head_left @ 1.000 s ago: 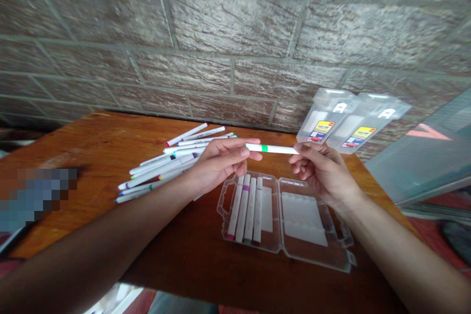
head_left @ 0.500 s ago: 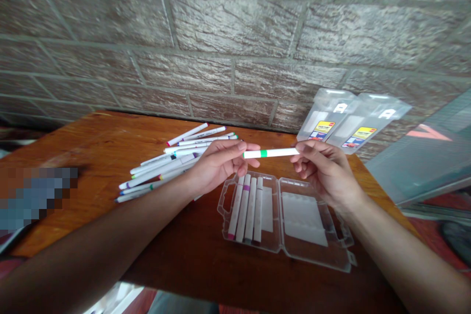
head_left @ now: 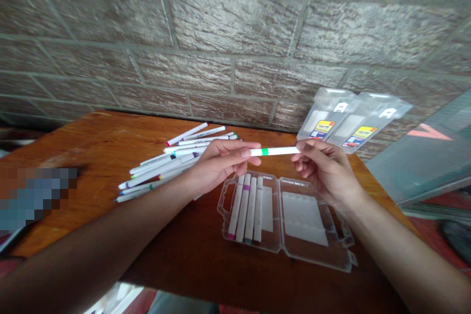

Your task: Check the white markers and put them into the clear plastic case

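Observation:
A white marker (head_left: 275, 151) with a green band is held level between my two hands, above an open clear plastic case (head_left: 280, 216). My left hand (head_left: 224, 159) pinches its banded end between thumb and fingers. At the other end, the thumb and forefinger of my right hand (head_left: 318, 164) are closed on the barrel. Several white markers (head_left: 246, 211) lie side by side in the left half of the case. A loose pile of markers (head_left: 162, 167) rests on the table left of the case, partly hidden behind my left hand and forearm.
Two translucent containers (head_left: 351, 120) with yellow labels stand at the table's back right, near the brick wall (head_left: 235, 34). A pixelated object (head_left: 37, 201) lies at the left of the wooden table (head_left: 84, 142). A glass panel (head_left: 434, 147) is on the right.
The fingers of my left hand shift slightly along the marker, at one point uncovering its green tip, which is covered again now. The marker's tilt changes a little. The case stays put.

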Demonstrator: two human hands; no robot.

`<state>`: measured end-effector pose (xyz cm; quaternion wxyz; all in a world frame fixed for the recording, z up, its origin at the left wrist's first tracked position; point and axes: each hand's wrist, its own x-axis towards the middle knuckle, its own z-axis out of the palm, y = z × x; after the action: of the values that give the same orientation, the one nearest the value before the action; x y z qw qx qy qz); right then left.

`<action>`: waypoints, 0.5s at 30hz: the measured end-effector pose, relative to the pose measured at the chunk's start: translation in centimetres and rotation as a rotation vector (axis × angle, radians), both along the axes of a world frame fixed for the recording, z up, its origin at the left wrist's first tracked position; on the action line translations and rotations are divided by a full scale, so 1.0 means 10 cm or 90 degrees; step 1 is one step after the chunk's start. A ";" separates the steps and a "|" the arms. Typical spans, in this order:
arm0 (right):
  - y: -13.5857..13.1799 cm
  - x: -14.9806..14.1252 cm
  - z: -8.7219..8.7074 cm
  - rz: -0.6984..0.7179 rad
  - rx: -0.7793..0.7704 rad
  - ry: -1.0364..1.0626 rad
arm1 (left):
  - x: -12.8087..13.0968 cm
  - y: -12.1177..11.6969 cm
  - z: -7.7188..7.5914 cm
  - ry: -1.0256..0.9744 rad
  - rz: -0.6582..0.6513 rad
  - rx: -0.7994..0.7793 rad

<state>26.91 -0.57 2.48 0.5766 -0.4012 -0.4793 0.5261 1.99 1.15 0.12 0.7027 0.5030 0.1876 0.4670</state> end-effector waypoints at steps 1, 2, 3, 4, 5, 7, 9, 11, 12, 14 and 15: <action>0.00 0.00 0.00 0.001 0.000 0.004 | 0.00 0.00 0.00 0.002 -0.001 0.001; 0.01 0.00 -0.01 0.001 0.000 0.008 | 0.01 0.00 0.01 0.004 0.000 0.001; 0.01 0.01 -0.01 0.001 -0.002 0.012 | 0.01 0.00 0.01 0.005 0.004 0.001; 0.01 0.01 -0.01 0.002 -0.003 0.014 | 0.02 -0.01 0.02 0.008 0.009 0.001; 0.01 0.02 -0.01 0.003 -0.005 0.015 | 0.02 -0.01 0.03 0.009 0.013 0.001; 0.01 0.02 -0.01 0.003 -0.005 0.015 | 0.03 -0.02 0.04 0.011 0.018 0.005; 0.01 0.03 -0.01 0.000 -0.002 0.013 | 0.02 -0.02 0.04 0.011 0.018 0.005; 0.01 0.02 -0.01 -0.004 0.004 0.009 | 0.01 -0.01 0.03 0.011 0.016 -0.001; 0.01 0.02 0.00 -0.007 0.009 0.007 | 0.01 -0.01 0.03 0.011 0.018 -0.004; 0.01 0.01 0.00 -0.013 0.024 0.002 | 0.01 0.00 0.02 0.011 0.034 -0.007; 0.01 0.01 0.00 -0.015 0.034 -0.003 | 0.02 0.00 0.01 0.014 0.046 -0.005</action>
<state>27.02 -0.46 2.51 0.5919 -0.3925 -0.4899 0.5056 2.14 1.19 0.23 0.6854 0.4982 0.2155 0.4854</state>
